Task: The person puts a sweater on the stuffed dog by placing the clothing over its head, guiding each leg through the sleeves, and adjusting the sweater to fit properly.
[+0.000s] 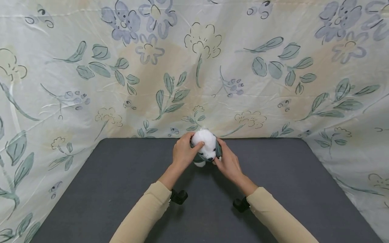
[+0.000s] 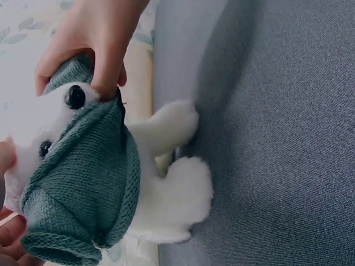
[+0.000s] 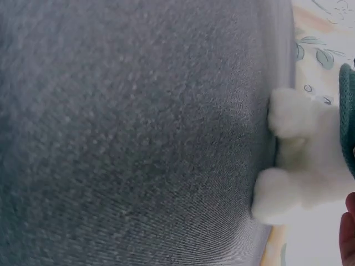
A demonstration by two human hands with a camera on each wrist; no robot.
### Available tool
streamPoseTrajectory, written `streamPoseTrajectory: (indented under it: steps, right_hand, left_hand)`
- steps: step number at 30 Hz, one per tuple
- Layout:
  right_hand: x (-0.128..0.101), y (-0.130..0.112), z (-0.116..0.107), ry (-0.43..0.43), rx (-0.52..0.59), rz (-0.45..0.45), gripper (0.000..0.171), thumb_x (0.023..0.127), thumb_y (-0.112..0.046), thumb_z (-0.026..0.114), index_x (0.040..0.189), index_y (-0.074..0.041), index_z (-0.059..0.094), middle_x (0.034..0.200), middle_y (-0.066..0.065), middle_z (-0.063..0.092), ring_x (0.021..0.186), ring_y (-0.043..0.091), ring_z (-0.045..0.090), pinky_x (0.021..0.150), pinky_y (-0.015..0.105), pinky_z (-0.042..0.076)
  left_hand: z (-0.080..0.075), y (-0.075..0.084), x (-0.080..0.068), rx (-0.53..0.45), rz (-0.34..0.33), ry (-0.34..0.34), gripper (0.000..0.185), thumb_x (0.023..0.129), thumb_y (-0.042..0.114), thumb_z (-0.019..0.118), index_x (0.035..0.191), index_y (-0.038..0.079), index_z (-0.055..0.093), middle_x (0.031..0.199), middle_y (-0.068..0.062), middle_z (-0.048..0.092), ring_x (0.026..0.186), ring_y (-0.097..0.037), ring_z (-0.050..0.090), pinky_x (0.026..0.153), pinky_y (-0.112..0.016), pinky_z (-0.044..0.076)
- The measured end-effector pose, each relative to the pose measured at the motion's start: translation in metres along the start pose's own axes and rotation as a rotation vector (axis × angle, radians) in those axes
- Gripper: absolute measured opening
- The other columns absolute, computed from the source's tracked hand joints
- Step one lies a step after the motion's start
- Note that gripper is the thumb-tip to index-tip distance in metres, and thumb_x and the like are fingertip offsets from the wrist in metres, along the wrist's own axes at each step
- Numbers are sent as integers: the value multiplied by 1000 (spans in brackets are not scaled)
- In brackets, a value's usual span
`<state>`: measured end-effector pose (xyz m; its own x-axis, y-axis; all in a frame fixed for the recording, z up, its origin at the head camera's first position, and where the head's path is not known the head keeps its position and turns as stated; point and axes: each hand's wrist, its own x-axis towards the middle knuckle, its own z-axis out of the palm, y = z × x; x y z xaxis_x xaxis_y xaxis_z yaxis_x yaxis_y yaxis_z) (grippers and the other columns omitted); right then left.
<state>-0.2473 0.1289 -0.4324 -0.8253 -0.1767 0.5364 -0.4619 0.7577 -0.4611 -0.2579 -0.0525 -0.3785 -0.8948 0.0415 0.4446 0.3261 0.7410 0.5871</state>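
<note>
A white plush dog [image 1: 204,139] stands on its legs near the far edge of the table. A green knitted sweater [image 2: 89,172] sits bunched about its neck and up against its muzzle, with the belly and legs bare. My left hand [image 1: 183,150] holds the head from the left, thumb on its top. From the right, my right hand [image 1: 228,163] grips the sweater beside the black nose [image 2: 75,97], thumb tucked at the collar. Only the white legs [image 3: 288,113], the sweater's hem and some fingertips show in the right wrist view.
The dark grey table [image 1: 121,189] spreads on all sides of the toy. Behind it hangs a floral cloth [image 1: 170,67], which also runs down both sides. Black wrist cameras [image 1: 179,196] stick out below the beige sleeves.
</note>
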Motion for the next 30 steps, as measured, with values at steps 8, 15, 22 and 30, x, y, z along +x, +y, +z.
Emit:
streamPoseTrajectory:
  steps: [8,15,22,30]
  right_hand:
    - [-3,-2,-1,-73,147,38,76,82,-10,66,144,-13,24,126,18,51,82,23,61,59,30,48]
    - [-4,-10,-3,-200,337,226,84,85,-12,63,148,-25,9,145,14,30,98,27,60,71,31,53]
    - [-7,-12,-1,-119,301,132,81,84,-8,63,147,-19,15,141,14,35,106,28,55,73,40,51]
    - [-10,-8,6,127,-10,-63,76,73,-8,75,138,-7,36,120,16,55,101,32,54,78,46,48]
  left_hand:
    - [-3,-3,0,-18,-9,-68,59,81,44,67,128,11,54,119,-8,60,101,-25,60,78,-41,50]
    - [-8,-1,0,-9,-7,-146,75,74,46,73,135,13,45,129,-8,53,110,-27,54,83,-44,48]
    - [-11,3,0,4,8,-91,67,73,47,73,128,13,53,116,-7,60,98,-25,60,76,-41,50]
    - [-12,7,0,12,3,-119,63,74,45,73,124,13,55,115,-6,61,96,-22,60,74,-38,51]
